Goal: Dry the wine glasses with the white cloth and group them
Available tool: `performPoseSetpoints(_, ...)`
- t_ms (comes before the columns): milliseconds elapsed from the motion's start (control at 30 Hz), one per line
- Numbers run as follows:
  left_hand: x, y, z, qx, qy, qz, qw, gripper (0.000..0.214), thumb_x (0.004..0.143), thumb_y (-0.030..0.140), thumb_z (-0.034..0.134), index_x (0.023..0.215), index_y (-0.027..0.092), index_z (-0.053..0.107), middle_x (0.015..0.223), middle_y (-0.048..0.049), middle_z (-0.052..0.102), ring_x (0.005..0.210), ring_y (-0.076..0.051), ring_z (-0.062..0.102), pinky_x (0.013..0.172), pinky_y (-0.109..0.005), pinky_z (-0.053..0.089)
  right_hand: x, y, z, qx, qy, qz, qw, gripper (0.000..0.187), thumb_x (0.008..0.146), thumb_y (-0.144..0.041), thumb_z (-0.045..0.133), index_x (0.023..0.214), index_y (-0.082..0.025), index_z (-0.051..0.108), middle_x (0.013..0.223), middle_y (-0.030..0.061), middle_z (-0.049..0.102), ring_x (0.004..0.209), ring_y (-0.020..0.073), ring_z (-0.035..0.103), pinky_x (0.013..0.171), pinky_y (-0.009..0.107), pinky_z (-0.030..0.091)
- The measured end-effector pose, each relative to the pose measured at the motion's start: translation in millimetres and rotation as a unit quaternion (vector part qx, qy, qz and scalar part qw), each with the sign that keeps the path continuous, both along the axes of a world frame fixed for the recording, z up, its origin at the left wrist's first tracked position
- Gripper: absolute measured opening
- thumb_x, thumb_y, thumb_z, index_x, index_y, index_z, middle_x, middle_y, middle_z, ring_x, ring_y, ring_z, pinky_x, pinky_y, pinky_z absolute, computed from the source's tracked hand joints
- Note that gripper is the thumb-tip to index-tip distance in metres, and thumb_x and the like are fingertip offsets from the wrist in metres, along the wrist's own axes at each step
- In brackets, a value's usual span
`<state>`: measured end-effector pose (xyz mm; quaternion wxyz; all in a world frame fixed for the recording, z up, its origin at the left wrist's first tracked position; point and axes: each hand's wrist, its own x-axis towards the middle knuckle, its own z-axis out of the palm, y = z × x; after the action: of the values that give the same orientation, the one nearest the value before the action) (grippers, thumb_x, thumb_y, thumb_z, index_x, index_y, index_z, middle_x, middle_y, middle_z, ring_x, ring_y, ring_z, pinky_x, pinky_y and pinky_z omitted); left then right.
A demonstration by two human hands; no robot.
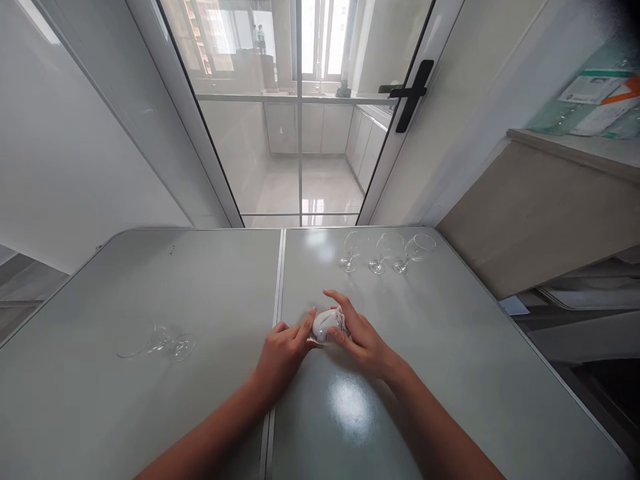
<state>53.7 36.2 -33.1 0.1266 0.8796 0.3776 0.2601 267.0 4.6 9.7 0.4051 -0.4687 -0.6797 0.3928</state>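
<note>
- The bundle (326, 325), white and small, is on the table (225, 287), just right of the seam (278, 300); fingers cover its sides, so I cannot tell what it contains.
- A bit of red shows at its upper edge, too small to identify.
- The left hand (286, 348) pinches the bundle's left side between forefinger and thumb; its other fingers are partly hidden.
- The right hand (363, 341) grips the right side, the thumb pressed on the front and one finger raised away.
- Both forearms are cut off by the lower edge.
- Three glasses (377, 267) stand near the far right corner; their clear bowls are difficult to follow.
- At left, more clear glassware (181, 347) is so faint that I cannot count its pieces.
- The table is pale grey-green and glossy, with a bright reflection near the right forearm.
- Beyond it is a glass door (300, 100) with a black handle (412, 97); white cabinets (293, 127) and a washed-out window (327, 37) show through.
- At right, clear packs (595, 93) are cut off by the picture's edge.
</note>
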Motion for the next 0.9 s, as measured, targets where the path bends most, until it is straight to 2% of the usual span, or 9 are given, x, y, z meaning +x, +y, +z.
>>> performPoseSetpoints(100, 5.3, -5.3, 7.3, -0.249, -0.110, -0.019, 0.962, 0.036, 0.095, 0.039, 0.065, 0.126, 0.020, 0.066, 0.065, 0.0048, 0.055, 0.057, -0.012, 0.044, 0.062, -0.026, 0.036, 0.5, -0.6, 0.1, 0.019, 0.032, -0.017, 0.999, 0.056, 0.105, -0.055, 0.039, 0.152, -0.026, 0.041, 0.087, 0.0021, 0.063, 0.085, 0.0223, 0.060, 0.089, 0.039, 0.048)
performPoseSetpoints(267, 2.2, 1.6, 17.9, -0.678, -0.227, -0.143, 0.685, 0.037, 0.091, 0.053, 0.064, 0.086, 0.018, 0.058, 0.055, 0.0105, 0.025, 0.045, -0.007, 0.019, 0.048, -0.023, 0.023, 6.6, -4.1, -2.6, 0.060, 0.063, 0.023, 0.996, 0.066, 0.100, -0.069, 0.034, 0.145, -0.024, 0.053, 0.082, 0.0040, 0.062, 0.073, 0.0228, 0.057, 0.076, 0.038, 0.049)
performPoseSetpoints(333, 0.5, 4.3, 19.5, -0.711, -0.237, -0.159, 0.643, 0.040, 0.089, 0.055, 0.066, 0.081, 0.018, 0.054, 0.055, 0.0111, 0.023, 0.046, -0.006, 0.016, 0.047, -0.023, 0.022, 6.0, -5.4, 0.2, 0.077, 0.057, 0.034, 0.995, 0.065, 0.099, -0.069, 0.038, 0.142, -0.024, 0.056, 0.084, 0.0046, 0.062, 0.075, 0.0230, 0.056, 0.076, 0.038, 0.048)
performPoseSetpoints(433, 0.5, 3.2, 17.1, -0.606, -0.212, -0.129, 0.756, 0.038, 0.090, 0.054, 0.065, 0.083, 0.017, 0.059, 0.055, 0.0086, 0.030, 0.047, -0.007, 0.024, 0.048, -0.023, 0.023, 1.3, -6.2, 10.8, 0.002, 0.069, 0.004, 0.998, 0.055, 0.101, -0.062, 0.041, 0.141, -0.028, 0.055, 0.077, 0.0005, 0.056, 0.073, 0.0206, 0.051, 0.077, 0.036, 0.044)
performPoseSetpoints(533, 0.1, 1.2, 6.5, -0.317, -0.115, -0.072, 0.939, 0.029, 0.093, 0.040, 0.064, 0.111, 0.018, 0.069, 0.062, 0.0038, 0.053, 0.054, -0.011, 0.042, 0.056, -0.024, 0.033, -4.2, -4.9, 20.0, -0.161, 0.138, -0.077, 0.974, 0.044, 0.101, -0.060, 0.045, 0.130, -0.031, 0.060, 0.074, -0.0030, 0.050, 0.069, 0.0173, 0.047, 0.069, 0.030, 0.040)
performPoseSetpoints(600, -1.6, 1.9, -2.9, -0.105, -0.039, -0.049, 0.992, 0.035, 0.095, 0.030, 0.063, 0.128, 0.019, 0.066, 0.069, 0.0005, 0.064, 0.056, -0.014, 0.050, 0.061, -0.026, 0.037, -6.7, -2.6, 20.1, -0.234, 0.203, -0.133, 0.941, 0.041, 0.099, -0.062, 0.048, 0.117, -0.029, 0.064, 0.080, -0.0025, 0.050, 0.070, 0.0160, 0.046, 0.065, 0.027, 0.037)
performPoseSetpoints(733, -2.6, 3.2, -9.7, 0.035, 0.022, -0.036, 0.998, 0.038, 0.098, 0.026, 0.059, 0.135, 0.015, 0.063, 0.066, -0.0019, 0.066, 0.054, -0.015, 0.051, 0.061, -0.028, 0.037, -13.1, 2.0, 12.6, -0.244, 0.257, -0.185, 0.916, 0.037, 0.096, -0.060, 0.054, 0.105, -0.026, 0.064, 0.085, -0.0024, 0.052, 0.070, 0.0145, 0.044, 0.063, 0.026, 0.036)
performPoseSetpoints(833, 1.6, 0.5, 1.6, -0.148, -0.051, -0.051, 0.986, 0.041, 0.095, 0.030, 0.064, 0.134, 0.018, 0.063, 0.067, 0.0025, 0.061, 0.056, -0.012, 0.048, 0.058, -0.025, 0.035, -20.1, 0.3, 12.1, -0.182, 0.190, -0.202, 0.943, 0.036, 0.098, -0.059, 0.051, 0.094, -0.025, 0.059, 0.079, -0.0031, 0.051, 0.069, 0.0151, 0.045, 0.063, 0.026, 0.035)
performPoseSetpoints(900, 4.4, -0.7, 11.5, -0.319, -0.129, -0.070, 0.936, 0.034, 0.092, 0.035, 0.066, 0.123, 0.019, 0.068, 0.063, 0.0057, 0.052, 0.056, -0.011, 0.043, 0.056, -0.023, 0.031, -22.1, -2.9, 13.7, -0.141, 0.156, -0.178, 0.961, 0.036, 0.102, -0.059, 0.044, 0.095, -0.026, 0.054, 0.071, -0.0043, 0.049, 0.064, 0.0158, 0.044, 0.061, 0.027, 0.034)
